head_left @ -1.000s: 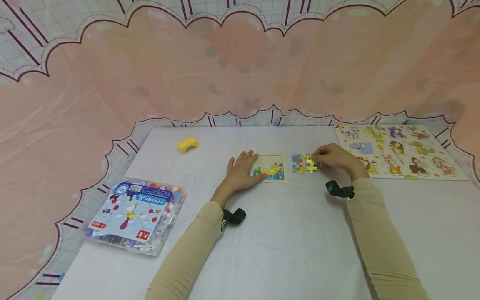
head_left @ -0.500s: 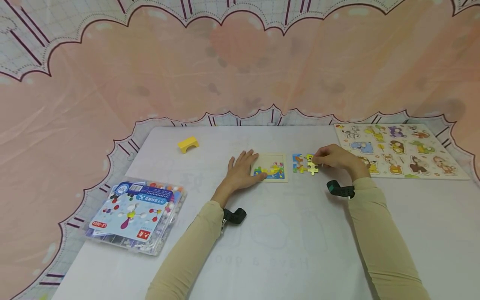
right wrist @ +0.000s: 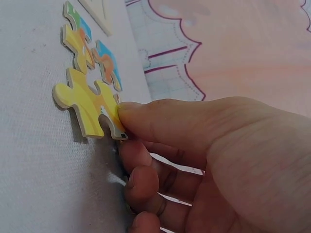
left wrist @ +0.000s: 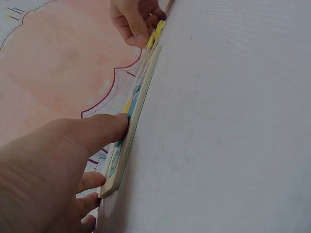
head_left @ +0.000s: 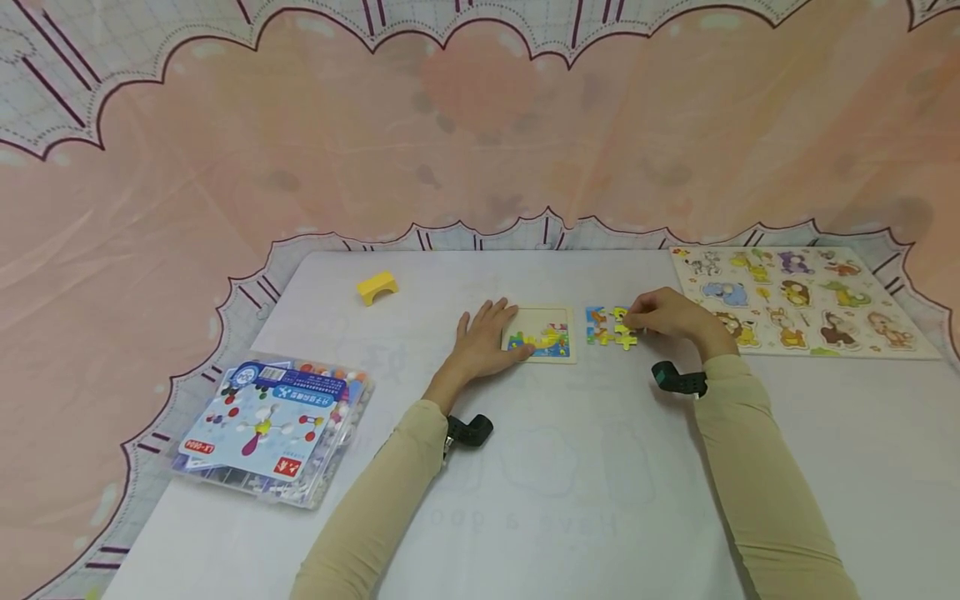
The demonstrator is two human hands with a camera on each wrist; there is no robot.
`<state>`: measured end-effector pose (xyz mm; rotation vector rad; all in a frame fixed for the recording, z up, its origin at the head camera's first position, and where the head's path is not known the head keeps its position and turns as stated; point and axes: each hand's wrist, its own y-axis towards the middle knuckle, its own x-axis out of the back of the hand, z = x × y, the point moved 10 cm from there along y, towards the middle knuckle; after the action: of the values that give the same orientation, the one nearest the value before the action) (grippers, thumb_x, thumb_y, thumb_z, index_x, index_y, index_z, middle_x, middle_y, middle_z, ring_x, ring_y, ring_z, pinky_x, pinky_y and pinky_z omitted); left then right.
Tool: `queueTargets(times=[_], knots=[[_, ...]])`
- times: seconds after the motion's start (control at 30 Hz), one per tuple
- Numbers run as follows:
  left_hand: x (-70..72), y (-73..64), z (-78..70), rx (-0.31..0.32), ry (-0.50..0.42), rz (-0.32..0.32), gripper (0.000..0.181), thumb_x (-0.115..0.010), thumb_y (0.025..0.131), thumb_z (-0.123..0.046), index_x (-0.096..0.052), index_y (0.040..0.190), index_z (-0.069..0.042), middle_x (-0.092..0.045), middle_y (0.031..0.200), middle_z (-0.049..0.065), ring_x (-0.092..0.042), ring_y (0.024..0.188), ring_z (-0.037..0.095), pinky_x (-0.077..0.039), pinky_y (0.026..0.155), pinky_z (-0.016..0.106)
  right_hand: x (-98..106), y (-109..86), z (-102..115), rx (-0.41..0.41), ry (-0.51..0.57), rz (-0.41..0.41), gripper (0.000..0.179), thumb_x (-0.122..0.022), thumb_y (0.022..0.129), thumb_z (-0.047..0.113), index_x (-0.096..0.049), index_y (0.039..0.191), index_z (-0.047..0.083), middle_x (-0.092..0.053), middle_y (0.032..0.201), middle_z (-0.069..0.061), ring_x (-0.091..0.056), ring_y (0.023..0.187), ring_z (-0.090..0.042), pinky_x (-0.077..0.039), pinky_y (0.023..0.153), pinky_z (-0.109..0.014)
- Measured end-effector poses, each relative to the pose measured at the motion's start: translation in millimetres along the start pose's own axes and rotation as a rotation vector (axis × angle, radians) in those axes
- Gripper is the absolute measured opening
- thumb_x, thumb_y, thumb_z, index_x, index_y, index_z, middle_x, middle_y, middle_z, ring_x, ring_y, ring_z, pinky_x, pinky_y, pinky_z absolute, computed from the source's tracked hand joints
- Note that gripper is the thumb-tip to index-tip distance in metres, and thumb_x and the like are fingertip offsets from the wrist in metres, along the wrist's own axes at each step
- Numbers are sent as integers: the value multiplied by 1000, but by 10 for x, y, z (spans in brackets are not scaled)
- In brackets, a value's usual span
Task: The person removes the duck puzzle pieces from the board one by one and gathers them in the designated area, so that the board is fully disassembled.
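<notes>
My left hand (head_left: 480,346) rests at the left side of a small wooden puzzle tray (head_left: 527,318), its fingers spread. The thumb (left wrist: 109,128) lies over the tray's near part, where assembled colourful pieces (head_left: 551,343) fill the lower area. Just right of the tray, my right hand (head_left: 671,315) pinches a yellow jigsaw piece (right wrist: 87,107) between thumb and fingers, at its far edge. The piece is slightly tilted, close to the table. Beside it lie loose blue, orange and yellow pieces (head_left: 597,325), also seen in the right wrist view.
An animal puzzle board (head_left: 810,325) lies at the back right. At the left stands a clear plastic box (head_left: 315,492) with a blue printed card (head_left: 262,421) on top. A yellow arch block (head_left: 377,287) sits at the back left of the white table (head_left: 555,517).
The yellow piece in my right hand has shifted slightly right, widening the gap to the blue and orange pieces. My left hand has stayed on the tray.
</notes>
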<state>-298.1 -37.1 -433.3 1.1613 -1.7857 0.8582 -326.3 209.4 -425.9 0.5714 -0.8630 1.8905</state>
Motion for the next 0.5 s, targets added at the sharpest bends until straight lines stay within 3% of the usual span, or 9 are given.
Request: queueTargets(times=[0.5], knots=[[23,-15,-14,-8,-14,-10,76,-57,87,-52,-29,149,-17,-19,159,3,-8,148,24,0,117,54,-2,-19,-3,-46,0,-11,29,-59,92,29,-63,105,3,-58,92,-5,-48,84,-20,-39,68,-28]])
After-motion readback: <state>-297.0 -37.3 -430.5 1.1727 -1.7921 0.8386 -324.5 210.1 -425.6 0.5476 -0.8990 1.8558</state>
